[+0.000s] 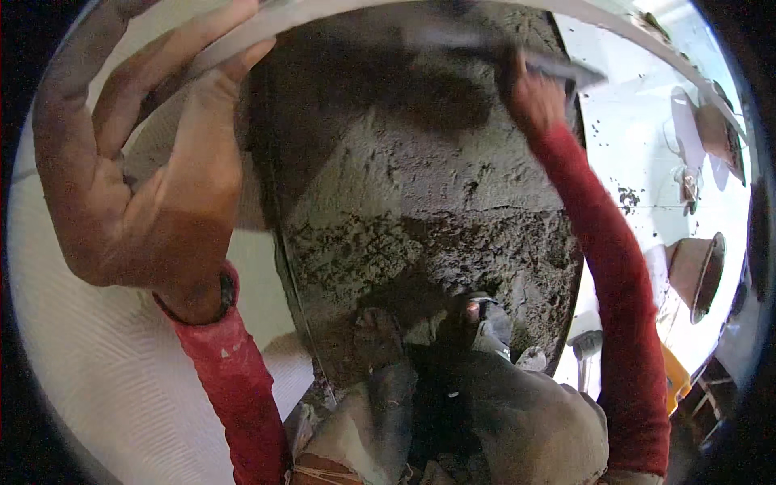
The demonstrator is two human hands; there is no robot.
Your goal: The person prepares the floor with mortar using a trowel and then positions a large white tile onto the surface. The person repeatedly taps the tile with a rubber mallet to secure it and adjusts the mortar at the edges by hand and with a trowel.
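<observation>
My left hand (153,170) is raised close at the upper left, its thumb and fingers closed on a pale curved rim (323,18) that arches across the top of the view. I cannot make out what that rim belongs to. Farther ahead, my right hand (537,99) grips a flat steel trowel (578,73), blurred by motion, at the far right of a strip of wet grey mortar (453,174). The mortar's far part looks smoother; nearer my feet it is rough and lumpy.
White tiled floor (618,174) with dark spatters borders the mortar on the right. A bucket (693,275), another container (715,129) and a mallet-like tool (587,346) are there. A pale ribbed surface (105,364) spreads at left. My shoes (489,327) are at the mortar's near end.
</observation>
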